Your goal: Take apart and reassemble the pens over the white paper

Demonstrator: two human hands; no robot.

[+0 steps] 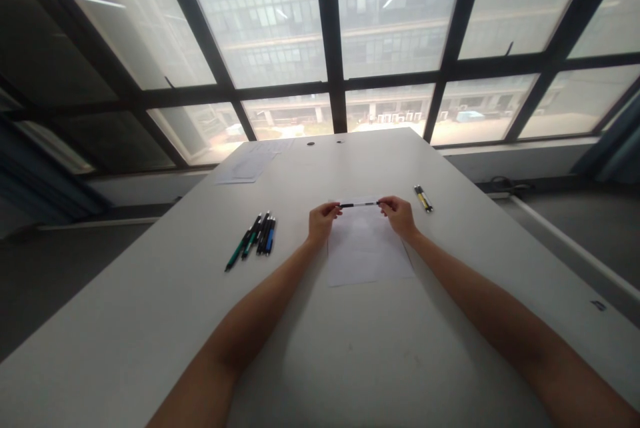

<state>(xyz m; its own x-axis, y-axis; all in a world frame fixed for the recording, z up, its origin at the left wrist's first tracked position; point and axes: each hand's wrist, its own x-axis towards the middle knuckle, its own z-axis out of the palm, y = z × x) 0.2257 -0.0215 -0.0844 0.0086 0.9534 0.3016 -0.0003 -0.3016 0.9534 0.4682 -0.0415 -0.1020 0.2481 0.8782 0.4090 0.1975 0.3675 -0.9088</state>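
Between my two hands a slim black-and-white pen [360,204] is held level, over the far part of a white paper sheet [369,251]. The fingers of my left hand [323,220] pinch its black end. At the other end, my right hand [398,215] pinches the dark tip. Left of the paper lies a group of several pens [259,235] with black, green and blue barrels. Just beyond my right hand rest a few pens [423,199] with yellow and white barrels.
The white table [300,348] stretches forward to a large framed window [390,8]. Some loose papers [246,167] lie at its far left. Two small dark spots, one a round disc [311,144], sit near the far edge. A small dark label [598,305] is at the right.
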